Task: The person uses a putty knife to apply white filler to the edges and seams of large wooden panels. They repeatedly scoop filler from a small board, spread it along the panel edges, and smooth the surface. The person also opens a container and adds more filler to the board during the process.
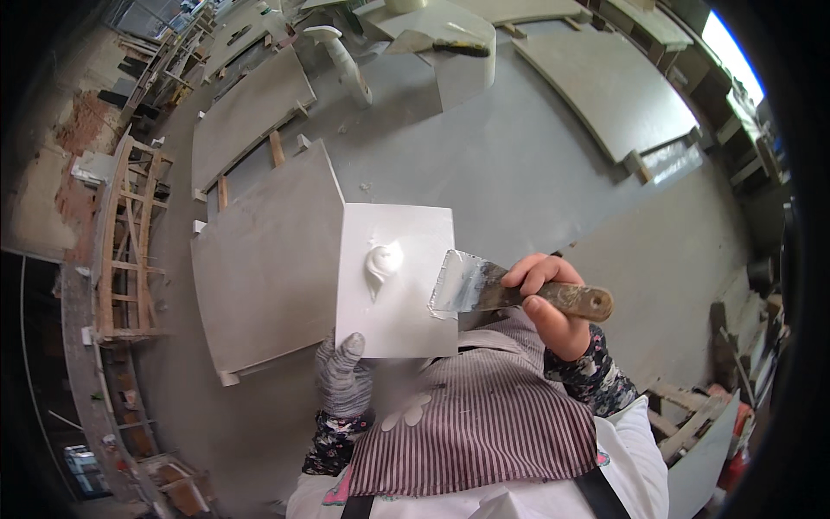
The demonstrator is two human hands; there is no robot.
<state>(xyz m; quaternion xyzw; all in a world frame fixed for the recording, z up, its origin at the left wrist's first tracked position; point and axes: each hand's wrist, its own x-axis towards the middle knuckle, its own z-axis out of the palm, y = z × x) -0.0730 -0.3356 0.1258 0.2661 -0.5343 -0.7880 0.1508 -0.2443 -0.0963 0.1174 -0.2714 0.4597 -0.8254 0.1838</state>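
My left hand (347, 376), in a grey striped knit glove, grips the lower left corner of a white rectangular board (398, 333), thumb on top. A swirled dollop of white paste (383, 259) sits near the board's middle. Bare of any glove, my right hand (553, 303) is closed around the worn wooden handle of a putty knife (497, 290). Its wide metal blade, smeared with white paste along the edge, lies over the board's right edge. Whether the blade touches the board I cannot tell.
Grey panels rest on wooden supports: one panel (268, 259) left of the board, another (259, 121) beyond it, a third (614, 91) at the far right. A white spray bottle (341, 67) stands ahead, beside a pale container (467, 73) with a second putty knife (445, 46) on top. A wooden frame (130, 238) stands far left.
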